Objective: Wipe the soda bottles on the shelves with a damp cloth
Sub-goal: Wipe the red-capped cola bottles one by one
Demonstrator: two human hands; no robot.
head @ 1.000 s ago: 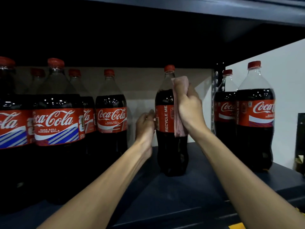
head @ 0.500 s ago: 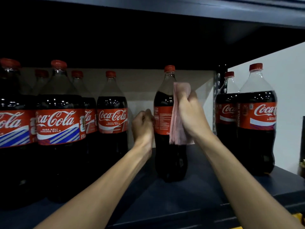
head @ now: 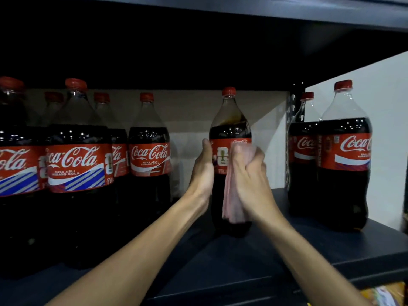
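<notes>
Nearest the camera, two bare forearms are stretched forward over the front edge of the dark shelf (head: 254, 268). Beyond them, the left hand (head: 202, 173) is wrapped round the left flank of a lone bottle (head: 229, 131), with the thumb laid upward along the edge of the red label. The fingers behind the bottle are hidden.

Just to its right, the right hand (head: 249, 180) is curled round a bunched pink cloth (head: 230, 204), which is pressed against the front right of the label. A loose tail of cloth hangs down over the dark lower body.

The bottle stands upright on the shelf between the two hands and directly ahead of them, its long axis vertical and its red cap (head: 229, 91) well above both. The cloth sits at mid-height, so the shoulder and neck above it are judged the likely unwiped part. A stroke along the vertical axis would be called for, with the left hand steadying the bottle against tipping.

Farther out, a cluster of bottles (head: 77, 164) is ranged to the left and a pair of bottles (head: 344, 155) to the right, both apart from the held one. A pale back panel (head: 194, 115) closes the shelf.
</notes>
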